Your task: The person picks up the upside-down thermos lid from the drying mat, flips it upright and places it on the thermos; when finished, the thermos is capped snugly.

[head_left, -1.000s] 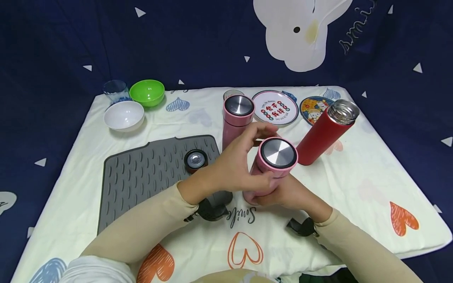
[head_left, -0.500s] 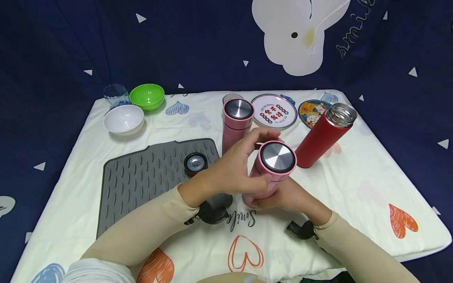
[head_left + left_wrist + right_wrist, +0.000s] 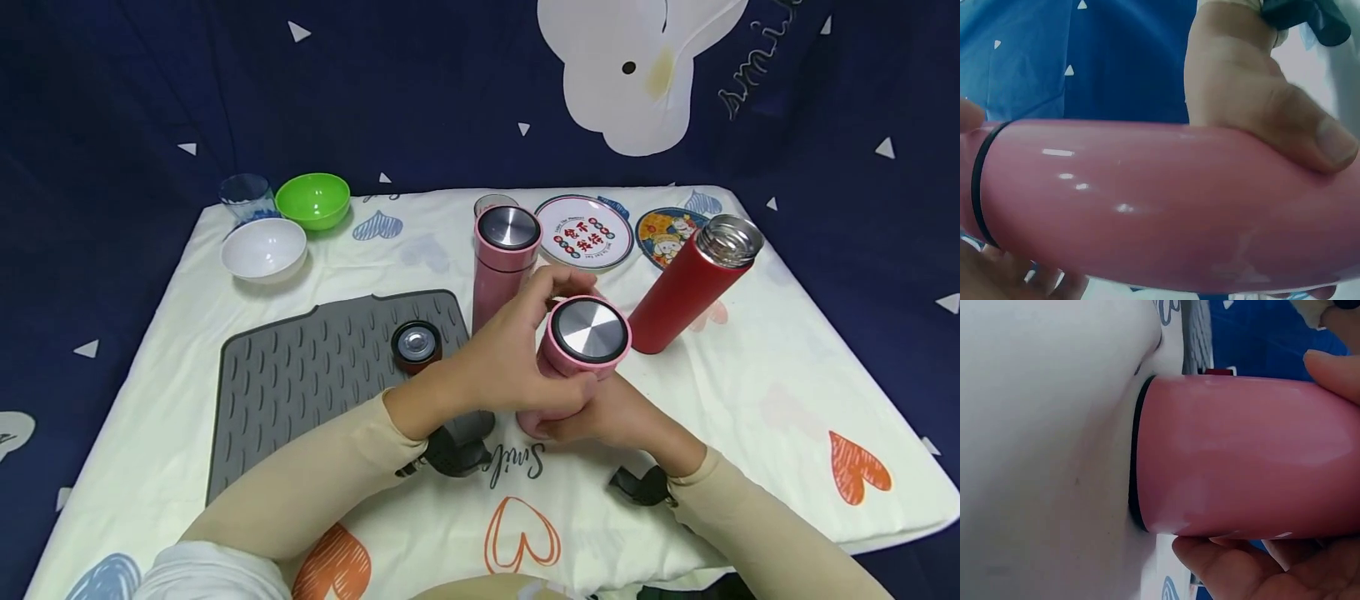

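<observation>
Both hands hold a pink thermos bottle (image 3: 589,331) with a brushed-metal lid top, near the table's middle. My left hand (image 3: 498,358) curls round its upper part, thumb on the near side. Lower down, my right hand (image 3: 618,412) grips the body. In the right wrist view the dark-rimmed base of the pink bottle (image 3: 1241,456) meets the white cloth, with right fingers (image 3: 1235,565) below it. A black ring marks the lid seam on the bottle (image 3: 1147,200) in the left wrist view. The far fingers are partly hidden.
Behind the left hand stands a second pink thermos (image 3: 501,279). A lidless red bottle (image 3: 675,300) leans at right. A black stopper (image 3: 417,343) lies on the grey mat (image 3: 300,383). Farther back are a white bowl (image 3: 264,250), green bowl (image 3: 313,202), glass (image 3: 246,193) and plates (image 3: 585,232).
My left thumb has shifted slightly to the right across the bottle's upper part. The bottle and right hand stay about where they were; the head view wobbles a little.
</observation>
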`<state>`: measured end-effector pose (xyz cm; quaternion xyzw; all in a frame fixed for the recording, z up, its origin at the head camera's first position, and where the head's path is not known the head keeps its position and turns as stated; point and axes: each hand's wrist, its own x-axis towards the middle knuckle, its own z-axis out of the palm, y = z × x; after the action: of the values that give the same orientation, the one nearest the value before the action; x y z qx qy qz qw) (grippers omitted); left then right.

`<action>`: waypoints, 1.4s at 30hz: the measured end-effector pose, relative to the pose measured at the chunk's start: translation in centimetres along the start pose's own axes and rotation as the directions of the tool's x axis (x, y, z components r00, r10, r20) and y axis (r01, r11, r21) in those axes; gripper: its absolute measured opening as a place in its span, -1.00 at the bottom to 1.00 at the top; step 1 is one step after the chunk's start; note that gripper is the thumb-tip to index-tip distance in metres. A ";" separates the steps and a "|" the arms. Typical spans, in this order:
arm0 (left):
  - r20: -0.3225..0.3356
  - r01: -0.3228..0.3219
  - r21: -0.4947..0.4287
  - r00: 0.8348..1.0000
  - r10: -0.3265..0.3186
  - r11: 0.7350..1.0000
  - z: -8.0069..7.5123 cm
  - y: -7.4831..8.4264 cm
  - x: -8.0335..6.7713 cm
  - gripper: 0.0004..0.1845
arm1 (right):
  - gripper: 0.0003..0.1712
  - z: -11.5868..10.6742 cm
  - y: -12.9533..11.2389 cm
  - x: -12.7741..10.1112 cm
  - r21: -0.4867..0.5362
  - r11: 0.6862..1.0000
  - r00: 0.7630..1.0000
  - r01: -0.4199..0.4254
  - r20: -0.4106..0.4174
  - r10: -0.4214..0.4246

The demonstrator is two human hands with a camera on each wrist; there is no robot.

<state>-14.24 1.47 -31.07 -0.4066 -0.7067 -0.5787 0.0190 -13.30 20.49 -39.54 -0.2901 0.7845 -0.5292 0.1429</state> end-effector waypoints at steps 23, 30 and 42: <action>0.052 0.093 -0.094 0.995 -0.088 0.991 0.0 -0.8 0.4 -0.15 | -0.53 -0.4 -0.5 -0.4 -0.061 0.994 0.995 0.091 -0.029 -0.093; 0.148 0.174 -0.283 0.980 -0.136 0.943 -0.3 -1.2 0.1 -0.15 | -0.46 -0.3 0.7 -0.6 -0.083 0.993 0.995 0.088 -0.033 -0.091; 0.101 0.093 -0.187 0.992 -0.075 0.978 -1.1 -1.1 0.0 -0.16 | -0.34 0.4 0.7 0.0 -0.076 0.995 0.996 0.059 -0.069 -0.065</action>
<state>-15.42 0.53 -31.62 -0.4029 -0.6644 -0.6246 -0.0780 -13.31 20.41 -40.31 -0.3003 0.7988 -0.5139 0.0876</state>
